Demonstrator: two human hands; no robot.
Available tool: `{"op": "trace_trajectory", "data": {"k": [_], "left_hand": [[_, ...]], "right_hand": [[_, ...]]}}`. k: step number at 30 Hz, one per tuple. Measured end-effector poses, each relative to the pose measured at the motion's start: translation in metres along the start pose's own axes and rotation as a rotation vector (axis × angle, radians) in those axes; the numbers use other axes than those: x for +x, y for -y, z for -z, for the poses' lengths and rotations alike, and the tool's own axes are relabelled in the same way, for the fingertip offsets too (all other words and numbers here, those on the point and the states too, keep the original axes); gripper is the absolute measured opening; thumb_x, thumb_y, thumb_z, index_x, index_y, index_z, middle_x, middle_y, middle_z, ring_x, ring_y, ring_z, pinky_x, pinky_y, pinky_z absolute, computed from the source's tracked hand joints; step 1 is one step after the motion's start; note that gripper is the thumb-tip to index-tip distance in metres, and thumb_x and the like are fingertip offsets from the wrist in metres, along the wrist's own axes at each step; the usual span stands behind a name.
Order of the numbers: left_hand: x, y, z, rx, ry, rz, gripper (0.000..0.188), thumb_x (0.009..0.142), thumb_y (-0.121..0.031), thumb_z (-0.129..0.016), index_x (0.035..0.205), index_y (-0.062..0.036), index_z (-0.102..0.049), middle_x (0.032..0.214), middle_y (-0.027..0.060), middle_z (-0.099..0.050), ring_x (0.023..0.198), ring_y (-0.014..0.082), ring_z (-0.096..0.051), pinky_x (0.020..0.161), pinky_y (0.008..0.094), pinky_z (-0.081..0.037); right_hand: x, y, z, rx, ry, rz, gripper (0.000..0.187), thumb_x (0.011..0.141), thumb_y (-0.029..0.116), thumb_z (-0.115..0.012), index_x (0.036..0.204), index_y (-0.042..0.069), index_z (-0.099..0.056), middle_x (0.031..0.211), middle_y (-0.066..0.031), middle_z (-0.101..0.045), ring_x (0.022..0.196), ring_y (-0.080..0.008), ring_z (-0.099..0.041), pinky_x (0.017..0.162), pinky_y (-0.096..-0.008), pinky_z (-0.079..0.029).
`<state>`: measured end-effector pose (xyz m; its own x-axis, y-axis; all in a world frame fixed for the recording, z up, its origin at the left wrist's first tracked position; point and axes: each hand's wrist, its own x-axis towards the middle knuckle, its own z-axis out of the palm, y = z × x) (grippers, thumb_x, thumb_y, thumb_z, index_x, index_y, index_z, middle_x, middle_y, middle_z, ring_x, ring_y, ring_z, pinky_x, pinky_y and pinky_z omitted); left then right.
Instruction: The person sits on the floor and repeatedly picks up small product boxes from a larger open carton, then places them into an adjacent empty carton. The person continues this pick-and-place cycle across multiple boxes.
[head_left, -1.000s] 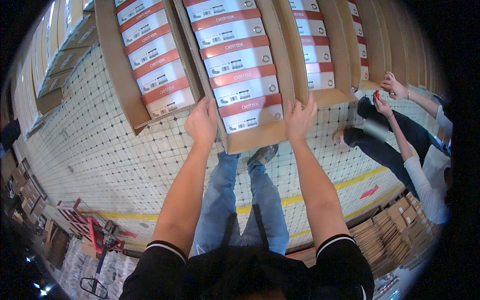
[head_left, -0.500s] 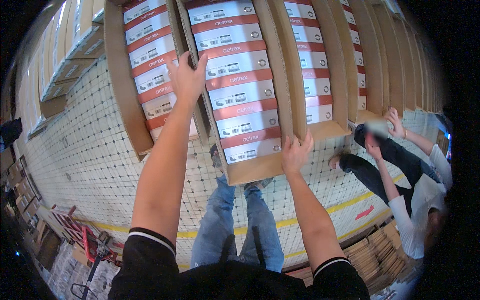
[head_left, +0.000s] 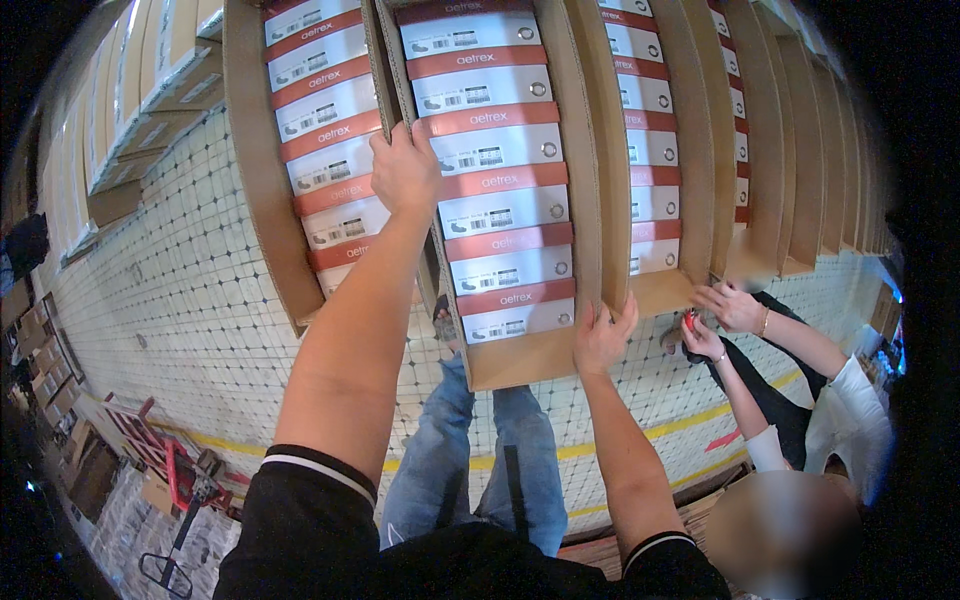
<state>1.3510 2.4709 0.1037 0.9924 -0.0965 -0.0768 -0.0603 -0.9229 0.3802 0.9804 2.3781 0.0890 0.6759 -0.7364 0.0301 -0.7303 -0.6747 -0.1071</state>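
An open-topped cardboard carton (head_left: 520, 362) stands in front of me, holding a row of white shoe boxes (head_left: 505, 210) with red lids. My left hand (head_left: 405, 172) is closed over the upper edge of its left side wall, with the fingers partly hidden behind it. At the near right corner, my right hand (head_left: 605, 338) grips the carton, fingers curled over the edge and the palm against the outside. Close by on the left is another open carton (head_left: 262, 190) with similar shoe boxes, and a third carton (head_left: 662, 294) adjoins on the right.
A co-worker's hands (head_left: 722, 318) are at the right, by the row of cartons, with a small red object in one. More cartons (head_left: 800, 150) continue right. Stacked cartons (head_left: 165, 100) stand left; a red pallet jack (head_left: 180, 475) is behind on the tiled floor (head_left: 200, 320).
My left hand has gone from spread fingers to a grip on the carton wall. The whole view has shifted slightly. The co-worker has leaned closer, hands now nearer the cartons.
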Motion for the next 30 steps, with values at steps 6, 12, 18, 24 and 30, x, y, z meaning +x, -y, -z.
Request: {"op": "trace_trajectory", "data": {"k": [6, 12, 18, 24, 30], "left_hand": [[0.000, -0.002, 0.002, -0.007, 0.022, 0.017, 0.033, 0.101, -0.037, -0.050, 0.114, -0.0099, -0.065, 0.113, 0.0179, -0.058, 0.094, 0.0381, -0.065, 0.079, 0.0496, -0.053], [0.001, -0.003, 0.001, -0.049, 0.037, 0.059, 0.040, 0.102, -0.042, -0.046, 0.116, -0.0109, -0.066, 0.118, 0.0182, -0.058, 0.097, 0.0418, -0.064, 0.081, 0.0524, -0.052], [0.002, -0.004, 0.000, -0.017, 0.038, 0.061, 0.039, 0.101, -0.040, -0.048, 0.116, -0.0093, -0.066, 0.118, 0.0177, -0.058, 0.095, 0.0411, -0.064, 0.080, 0.0518, -0.052], [0.003, -0.006, 0.001, 0.015, 0.084, 0.095, 0.032, 0.099, -0.034, -0.054, 0.120, -0.0120, -0.064, 0.119, 0.0144, -0.057, 0.098, 0.0358, -0.064, 0.077, 0.0486, -0.054], [0.002, -0.003, 0.000, -0.012, 0.058, 0.078, 0.034, 0.099, -0.034, -0.054, 0.123, -0.0126, -0.064, 0.121, 0.0145, -0.056, 0.101, 0.0355, -0.064, 0.079, 0.0478, -0.055]], "right_hand": [[0.000, 0.004, 0.002, -0.018, 0.022, -0.024, 0.023, 0.088, 0.020, -0.071, 0.103, 0.003, -0.067, 0.149, -0.0248, -0.036, 0.137, -0.0476, -0.035, 0.108, -0.0521, -0.042], [-0.002, 0.007, -0.002, 0.032, 0.019, -0.026, 0.030, 0.093, 0.022, -0.066, 0.104, -0.005, -0.066, 0.152, -0.0268, -0.029, 0.142, -0.0482, -0.026, 0.110, -0.0548, -0.036], [0.008, 0.017, 0.018, 0.035, 0.166, -0.094, 0.028, 0.093, 0.021, -0.066, 0.106, -0.003, -0.066, 0.152, -0.0290, -0.028, 0.143, -0.0482, -0.025, 0.113, -0.0572, -0.028], [0.120, 0.103, 0.035, 0.388, -0.068, 0.165, 0.033, 0.095, 0.019, -0.062, 0.122, 0.000, -0.061, 0.137, -0.0246, -0.052, 0.126, -0.0404, -0.050, 0.107, -0.0499, -0.038], [0.395, 0.245, -0.001, 1.605, 0.810, -0.497, 0.098, 0.097, 0.070, -0.038, 0.157, -0.001, -0.006, 0.162, -0.0251, -0.018, 0.148, -0.0365, -0.027, 0.118, -0.0474, -0.028]]}}
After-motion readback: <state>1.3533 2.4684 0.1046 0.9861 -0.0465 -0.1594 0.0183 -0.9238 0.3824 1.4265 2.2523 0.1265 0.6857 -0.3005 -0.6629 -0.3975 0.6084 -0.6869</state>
